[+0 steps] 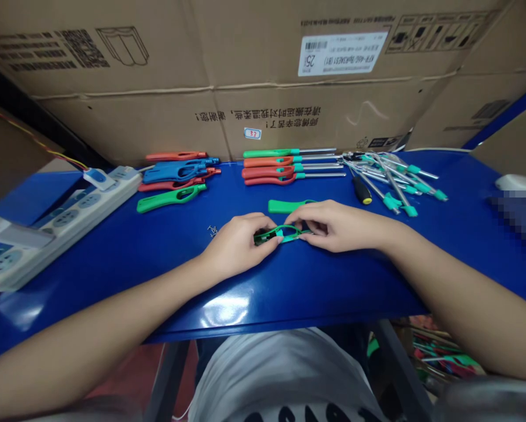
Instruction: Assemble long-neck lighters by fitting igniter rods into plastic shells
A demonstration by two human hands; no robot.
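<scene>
Both my hands meet at the middle of the blue table (pixel 113 246). My left hand (pixel 238 243) is closed around the left end of a green lighter body (pixel 280 233). My right hand (pixel 333 225) pinches its right end with curled fingers. A loose green handle shell (pixel 284 206) lies just behind my hands. Small metal screws (pixel 212 230) lie to the left of my left hand.
Empty handle shells in red, blue and green (pixel 177 176) lie at the back left. Assembled lighters with metal tubes (pixel 289 166) sit behind centre. A pile of metal tubes with teal ends (pixel 394 181) and a black-handled screwdriver (pixel 362 190) lie at the back right. A white power strip (pixel 56 223) is on the left. Cardboard boxes (pixel 245 76) wall the back.
</scene>
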